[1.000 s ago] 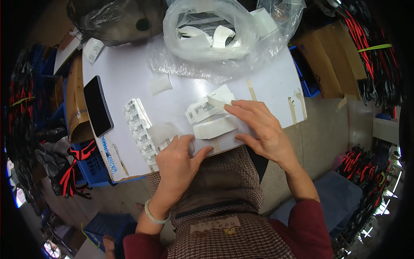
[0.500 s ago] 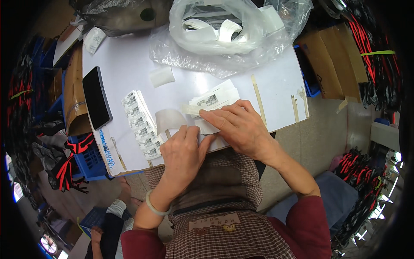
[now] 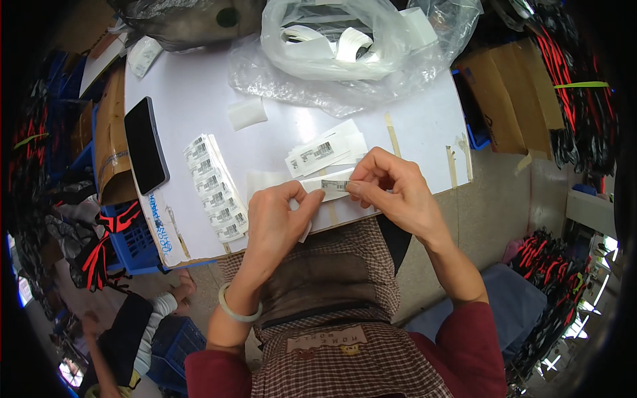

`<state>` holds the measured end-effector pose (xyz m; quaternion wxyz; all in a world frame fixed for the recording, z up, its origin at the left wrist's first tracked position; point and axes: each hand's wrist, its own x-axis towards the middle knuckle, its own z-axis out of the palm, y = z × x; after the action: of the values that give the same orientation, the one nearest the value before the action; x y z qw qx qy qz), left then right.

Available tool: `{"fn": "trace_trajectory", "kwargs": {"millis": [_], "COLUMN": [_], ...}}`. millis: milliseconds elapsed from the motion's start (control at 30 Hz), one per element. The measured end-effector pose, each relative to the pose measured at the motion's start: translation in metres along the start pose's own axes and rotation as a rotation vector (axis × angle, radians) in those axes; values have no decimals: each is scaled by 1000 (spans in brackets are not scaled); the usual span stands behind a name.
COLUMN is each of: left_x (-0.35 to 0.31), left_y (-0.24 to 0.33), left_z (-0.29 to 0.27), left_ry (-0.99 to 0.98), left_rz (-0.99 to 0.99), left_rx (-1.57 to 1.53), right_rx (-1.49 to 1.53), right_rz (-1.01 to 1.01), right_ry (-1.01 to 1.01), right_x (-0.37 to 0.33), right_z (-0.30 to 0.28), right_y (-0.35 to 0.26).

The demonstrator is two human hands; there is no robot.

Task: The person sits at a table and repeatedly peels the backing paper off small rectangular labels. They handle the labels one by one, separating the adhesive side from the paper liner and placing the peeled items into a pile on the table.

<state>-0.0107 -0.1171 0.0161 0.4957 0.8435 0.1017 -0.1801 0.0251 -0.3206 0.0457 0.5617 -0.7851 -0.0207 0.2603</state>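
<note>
A small white barcode label (image 3: 335, 186) is stretched between my two hands, just above the table's near edge. My left hand (image 3: 279, 215) pinches its left end between thumb and forefinger. At the other end, the fingertips of my right hand (image 3: 398, 199) are closed on it. Beyond my hands lies a loose stack of white tags (image 3: 325, 151) with a barcode on the top one. A folded strip of barcode labels (image 3: 215, 192) rests to the left of my left hand. Pale backing paper (image 3: 262, 180) shows partly behind my left hand.
A black phone (image 3: 146, 146) lies at the table's left edge. Far back, a clear plastic bag (image 3: 285, 63) holds white label rolls, beside a dark bag (image 3: 192, 23). Cardboard boxes (image 3: 511, 99) and blue crates (image 3: 136, 249) flank the table. Another person's arm (image 3: 99, 358) shows at lower left.
My right hand has drawn back from the tags and now pinches the label. My left hand has risen slightly to the label's other end. The person at lower left has shifted.
</note>
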Motion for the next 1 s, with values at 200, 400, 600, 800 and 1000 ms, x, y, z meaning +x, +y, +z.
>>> {"fn": "trace_trajectory", "kwargs": {"millis": [200, 400, 600, 800, 1000], "left_x": [3, 2, 3, 4, 8], "left_y": [-5, -1, -3, -5, -5], "left_z": [3, -2, -2, -1, -1], "left_ry": [3, -36, -52, -50, -51], "left_rz": [-7, -50, -50, -43, -12], "left_rx": [-31, -76, -78, -76, 21], "right_rx": [-93, -100, -133, -172, -228], "right_rz": [28, 47, -11, -13, -59], "right_ry": [-10, 4, 36, 77, 122], "right_x": [13, 16, 16, 14, 13], "right_z": [3, 4, 7, 11, 14], "right_y": [1, 1, 6, 8, 10]}}
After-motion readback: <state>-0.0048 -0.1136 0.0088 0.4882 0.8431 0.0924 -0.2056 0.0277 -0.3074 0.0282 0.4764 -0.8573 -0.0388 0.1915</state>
